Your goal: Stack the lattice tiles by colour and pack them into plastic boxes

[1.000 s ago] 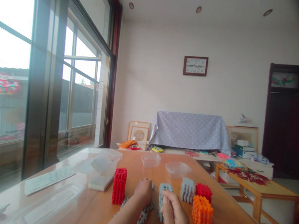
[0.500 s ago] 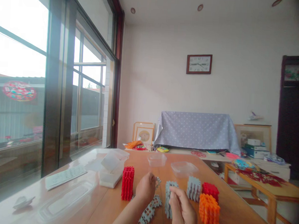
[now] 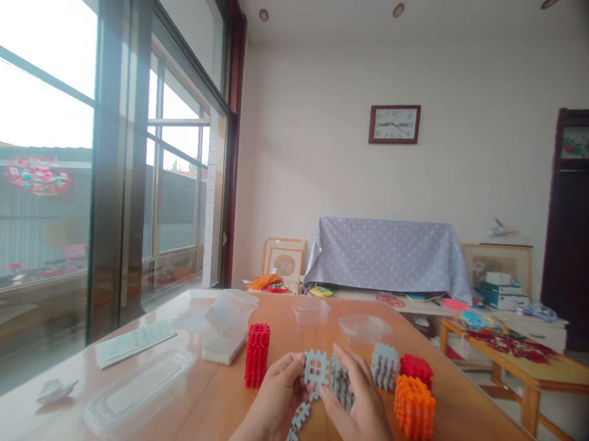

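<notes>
My left hand (image 3: 282, 384) is closed around the left edge of a light grey, square plastic building piece (image 3: 309, 372) with a toothed rim and a windowed middle. Below it, a curving chain of grey pieces (image 3: 300, 415) lies partly behind that hand. My right hand (image 3: 361, 408) has its thumb and fingers apart, the thumb close to the held piece's lower right corner. Between those fingers a grey stack (image 3: 338, 379) of like pieces shows, its lower part covered; I cannot tell whether they touch it. A red stack (image 3: 257, 357) stands left of my left hand.
Right of my hands are another grey stack (image 3: 384, 365), red pieces (image 3: 417, 372) and an orange stack (image 3: 414, 410). Clear plastic containers (image 3: 365, 329), a long clear lid (image 3: 140, 391) and a printed sheet (image 3: 136, 345) lie around the wooden table (image 3: 205, 410). A wooden bench (image 3: 537, 384) stands at right.
My left hand has turned, so the grey piece now faces me and sits nearer my right hand. The fingers of my right hand have moved from a pinch to spread apart.
</notes>
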Tool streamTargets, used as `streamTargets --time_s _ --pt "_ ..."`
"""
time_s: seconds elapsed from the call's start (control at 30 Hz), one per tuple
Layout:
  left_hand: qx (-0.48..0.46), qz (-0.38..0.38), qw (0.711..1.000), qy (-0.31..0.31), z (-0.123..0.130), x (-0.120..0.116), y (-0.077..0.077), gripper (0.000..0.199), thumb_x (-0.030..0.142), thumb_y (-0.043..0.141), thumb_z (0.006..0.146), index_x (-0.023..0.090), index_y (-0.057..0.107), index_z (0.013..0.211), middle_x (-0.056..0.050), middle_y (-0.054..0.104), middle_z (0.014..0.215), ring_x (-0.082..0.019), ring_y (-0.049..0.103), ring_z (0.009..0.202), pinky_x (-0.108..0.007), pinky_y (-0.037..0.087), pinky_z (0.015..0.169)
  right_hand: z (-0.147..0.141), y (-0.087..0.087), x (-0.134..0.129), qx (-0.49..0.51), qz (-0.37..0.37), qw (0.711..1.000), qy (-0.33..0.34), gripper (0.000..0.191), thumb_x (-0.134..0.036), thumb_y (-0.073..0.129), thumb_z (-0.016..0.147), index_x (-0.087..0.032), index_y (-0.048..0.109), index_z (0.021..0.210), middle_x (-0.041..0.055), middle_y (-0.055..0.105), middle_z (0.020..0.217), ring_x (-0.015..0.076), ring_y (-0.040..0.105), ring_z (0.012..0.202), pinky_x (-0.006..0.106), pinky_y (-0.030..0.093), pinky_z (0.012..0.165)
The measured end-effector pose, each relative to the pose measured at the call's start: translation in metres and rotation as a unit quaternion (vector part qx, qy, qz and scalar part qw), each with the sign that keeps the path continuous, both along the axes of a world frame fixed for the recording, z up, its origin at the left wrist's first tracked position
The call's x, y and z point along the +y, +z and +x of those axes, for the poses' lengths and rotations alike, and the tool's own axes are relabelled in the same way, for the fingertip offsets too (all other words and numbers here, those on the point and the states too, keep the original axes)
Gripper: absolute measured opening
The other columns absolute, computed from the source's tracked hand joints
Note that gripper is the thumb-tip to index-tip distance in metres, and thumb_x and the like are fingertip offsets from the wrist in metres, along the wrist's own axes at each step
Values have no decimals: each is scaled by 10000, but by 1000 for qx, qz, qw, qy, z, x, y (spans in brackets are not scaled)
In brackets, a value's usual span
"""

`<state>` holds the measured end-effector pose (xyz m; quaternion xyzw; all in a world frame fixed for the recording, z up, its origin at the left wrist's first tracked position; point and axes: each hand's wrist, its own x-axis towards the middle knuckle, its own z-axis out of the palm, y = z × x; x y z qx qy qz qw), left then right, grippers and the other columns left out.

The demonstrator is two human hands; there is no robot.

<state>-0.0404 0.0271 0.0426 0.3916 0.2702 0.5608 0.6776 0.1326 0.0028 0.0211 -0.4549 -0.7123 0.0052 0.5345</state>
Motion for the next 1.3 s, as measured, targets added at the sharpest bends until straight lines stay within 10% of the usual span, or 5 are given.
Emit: streamTargets --time_s 0.43,0.7,0.93,1.3 --pt "-33 -19 998 -40 1 -4 -8 358 469 799 816 150 644 864 -13 653 712 -84 590 594 -177 394 543 13 9 3 -39 -50 998 17 515 -387 687 876 -310 593 1377 74 608 1370 276 568 1287 413 479 1107" --pt "60 26 998 26 0 0 -16 508 596 696 864 157 702 1119 -143 749 1100 -227 704 983 -319 520 836 54 16 25 43 -72 996 -37 539 -548 624 893 -290 622 1366 83 632 1385 307 577 1272 486 486 1070" --pt "107 77 991 -27 5 -6 -22 629 654 495 965 207 611 1392 -149 520 1538 -299 471 1432 -445 416 1134 63 7 40 73 -113 991 0 537 -546 672 852 -253 686 1302 108 673 1340 323 591 1270 495 450 1105" --pt "111 108 985 -81 7 -17 -12 633 651 400 998 257 533 1476 -82 366 1638 -274 279 1547 -488 291 1236 61 4 34 176 -151 972 31 484 -494 615 902 -212 680 1289 122 732 1237 305 660 1200 493 499 1053"
